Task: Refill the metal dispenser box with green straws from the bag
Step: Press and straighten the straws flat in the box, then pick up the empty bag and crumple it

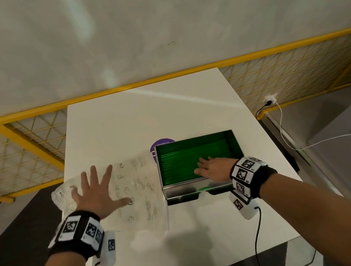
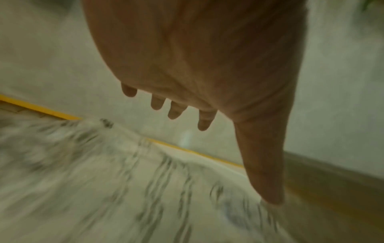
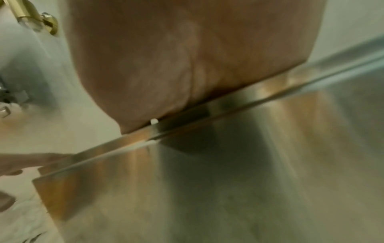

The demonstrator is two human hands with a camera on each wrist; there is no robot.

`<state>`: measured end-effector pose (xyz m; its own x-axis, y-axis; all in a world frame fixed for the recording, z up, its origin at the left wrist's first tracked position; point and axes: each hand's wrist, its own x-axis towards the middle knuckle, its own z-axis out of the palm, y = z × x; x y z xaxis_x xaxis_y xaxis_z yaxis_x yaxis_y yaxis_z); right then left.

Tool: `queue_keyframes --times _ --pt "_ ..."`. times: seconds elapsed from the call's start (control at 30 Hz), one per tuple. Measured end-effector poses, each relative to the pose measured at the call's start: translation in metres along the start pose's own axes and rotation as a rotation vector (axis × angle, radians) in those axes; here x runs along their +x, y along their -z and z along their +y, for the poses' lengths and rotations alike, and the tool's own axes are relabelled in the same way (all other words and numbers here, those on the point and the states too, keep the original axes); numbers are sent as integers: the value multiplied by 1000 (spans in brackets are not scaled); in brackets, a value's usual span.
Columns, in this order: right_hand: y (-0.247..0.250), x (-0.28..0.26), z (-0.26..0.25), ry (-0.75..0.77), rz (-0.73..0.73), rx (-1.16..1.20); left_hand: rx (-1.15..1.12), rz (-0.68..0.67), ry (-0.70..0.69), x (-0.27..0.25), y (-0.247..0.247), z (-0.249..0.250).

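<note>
The open metal dispenser box point(image 1: 237, 144) stands on the white table point(image 1: 123, 122), filled with green straws point(image 1: 178, 161) lying flat. My right hand point(image 1: 211, 168) lies inside it, fingers straight, palm down on the straws. In the right wrist view the box's steel front wall point(image 3: 228, 180) fills the frame and hides the fingers. The clear printed plastic bag point(image 1: 141, 182) lies flattened to the left of the box. My left hand point(image 1: 96, 189) is spread flat over the bag. In the left wrist view the fingers point(image 2: 176, 110) are straight above the blurred bag point(image 2: 104, 180).
A purple round sticker point(image 1: 160, 144) shows behind the box's left corner. A yellow mesh fence point(image 1: 25, 149) runs behind the table. At the right, a white cable point(image 1: 287, 135) hangs from a wall plug. Black cables trail from both wrist units over the table's near edge.
</note>
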<state>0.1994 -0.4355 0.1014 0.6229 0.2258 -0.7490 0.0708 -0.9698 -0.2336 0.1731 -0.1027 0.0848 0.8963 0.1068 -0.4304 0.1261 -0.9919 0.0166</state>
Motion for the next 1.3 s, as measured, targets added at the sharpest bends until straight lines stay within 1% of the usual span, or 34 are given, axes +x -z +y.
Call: queue_keyframes --times 0.1,0.17,0.23,0.3,0.4,0.57,0.73,0.87,1.0,1.03,1.1,1.17,1.27,1.3 --pt "2 -6 -15 126 28 -75 41 -69 -8 -2 -27 -2" --pt "0 -10 -28 206 2 -39 38 -108 7 -2 -39 0" --pt "-4 -11 -41 240 -23 -34 62 -130 16 -1 -48 1" --pt "-6 -11 -51 238 -49 -45 80 -125 14 2 -58 1" --pt "-5 -10 -57 213 -47 -14 104 -125 35 5 -72 -1" --pt "-4 -18 -56 259 99 27 46 -110 44 7 -88 -7" --pt "-9 -19 -52 216 38 48 21 -114 36 10 -95 -12" --pt "-3 -11 -49 166 156 52 14 -101 31 10 -99 -13" --pt "1 5 -41 58 54 -38 40 -102 39 8 -100 -14" --pt "1 7 -40 56 47 -37 39 -95 46 7 -99 -14" --pt "0 9 -38 79 80 -20 35 -86 67 6 -97 -15" --pt "-3 9 -36 100 114 2 45 -123 82 5 -99 -17" --pt "-7 10 -31 109 101 14 46 -234 97 -1 -108 -21" --pt "-9 8 -30 122 112 42 36 -250 117 -5 -114 -22"
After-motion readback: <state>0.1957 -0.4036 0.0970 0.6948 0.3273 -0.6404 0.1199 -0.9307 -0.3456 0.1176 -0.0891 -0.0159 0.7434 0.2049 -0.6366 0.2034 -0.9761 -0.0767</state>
